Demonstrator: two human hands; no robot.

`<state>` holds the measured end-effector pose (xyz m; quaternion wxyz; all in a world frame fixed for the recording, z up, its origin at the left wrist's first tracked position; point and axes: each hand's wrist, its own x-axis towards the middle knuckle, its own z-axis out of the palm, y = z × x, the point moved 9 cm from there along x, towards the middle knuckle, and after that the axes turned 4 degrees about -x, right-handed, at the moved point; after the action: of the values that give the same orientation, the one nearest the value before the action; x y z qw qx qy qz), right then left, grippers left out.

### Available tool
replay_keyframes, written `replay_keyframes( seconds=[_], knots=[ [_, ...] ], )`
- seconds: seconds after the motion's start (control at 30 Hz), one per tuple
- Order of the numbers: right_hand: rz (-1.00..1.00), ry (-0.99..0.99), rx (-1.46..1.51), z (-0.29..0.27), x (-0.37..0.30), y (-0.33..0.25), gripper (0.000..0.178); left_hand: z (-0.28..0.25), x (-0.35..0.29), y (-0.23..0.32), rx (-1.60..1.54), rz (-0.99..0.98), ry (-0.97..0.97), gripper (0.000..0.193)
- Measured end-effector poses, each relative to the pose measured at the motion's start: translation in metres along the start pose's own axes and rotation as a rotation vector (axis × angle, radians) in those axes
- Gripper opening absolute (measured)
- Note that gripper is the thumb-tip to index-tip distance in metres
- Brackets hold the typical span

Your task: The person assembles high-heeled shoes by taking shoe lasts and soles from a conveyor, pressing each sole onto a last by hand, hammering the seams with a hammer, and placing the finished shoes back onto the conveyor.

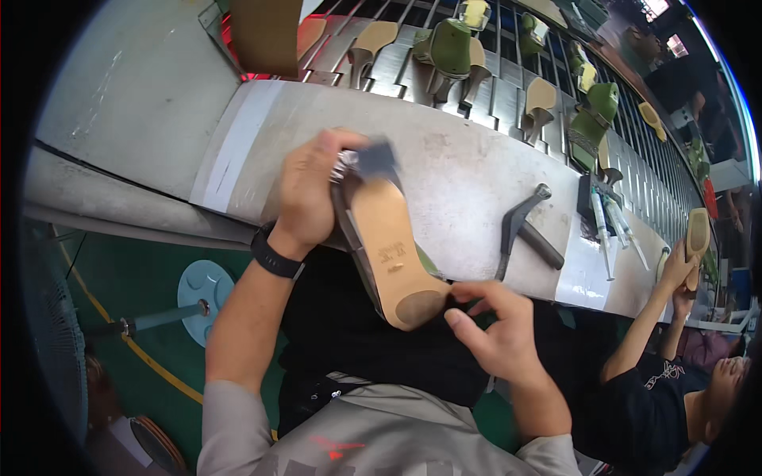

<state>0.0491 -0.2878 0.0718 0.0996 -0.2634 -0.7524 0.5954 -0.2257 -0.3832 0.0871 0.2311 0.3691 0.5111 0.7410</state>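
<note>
My left hand is closed around the heel end of a high-heeled shoe. The shoe is turned so its tan sole faces up, with a darker oval patch at the toe and small printing in the middle. A blurred dark block, apparently the heel, stands by my left fingers. Some green shows along the shoe's right side. At the toe, my right hand has its thumb and forefinger apart. The forefinger's tip is at the toe's edge; whether it touches I cannot tell.
A two-handled tool with a metal head lies on the pale bench. Syringes rest at a black holder to its right. Beyond, a slatted conveyor carries green shoes and tan soles. A co-worker at right holds another sole.
</note>
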Motion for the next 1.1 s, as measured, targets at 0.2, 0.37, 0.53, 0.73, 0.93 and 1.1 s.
replay_keyframes(
  seconds=[0.2, 0.37, 0.53, 0.73, 0.93, 1.1],
  knots=[
    [-0.504, 0.042, -0.27, 0.015, 0.072, -0.131, 0.067, 0.034, -0.005, 0.023, 0.266, 0.193, -0.215, 0.05],
    [-0.977, 0.062, -0.735, 0.041, 0.026, -0.175, 0.032, 0.014, -0.012, 0.015, 0.106, 0.106, -0.104, 0.061],
    [-1.102, 0.101, -0.802, 0.059, 0.022, -0.153, 0.033, 0.017, -0.013, 0.023, 0.264, 0.153, -0.182, 0.078],
    [-1.192, 0.219, -0.701, 0.068, 0.029, -0.145, 0.034, 0.011, -0.012, 0.017, 0.252, 0.134, -0.153, 0.087],
    [-1.187, 0.222, -0.672, 0.072, 0.034, -0.143, 0.033, 0.009, -0.013, 0.018, 0.205, 0.153, -0.12, 0.082],
    [-1.178, 0.217, -0.67, 0.074, 0.038, -0.144, 0.034, 0.008, -0.012, 0.023, 0.288, 0.156, -0.144, 0.09]
  ],
)
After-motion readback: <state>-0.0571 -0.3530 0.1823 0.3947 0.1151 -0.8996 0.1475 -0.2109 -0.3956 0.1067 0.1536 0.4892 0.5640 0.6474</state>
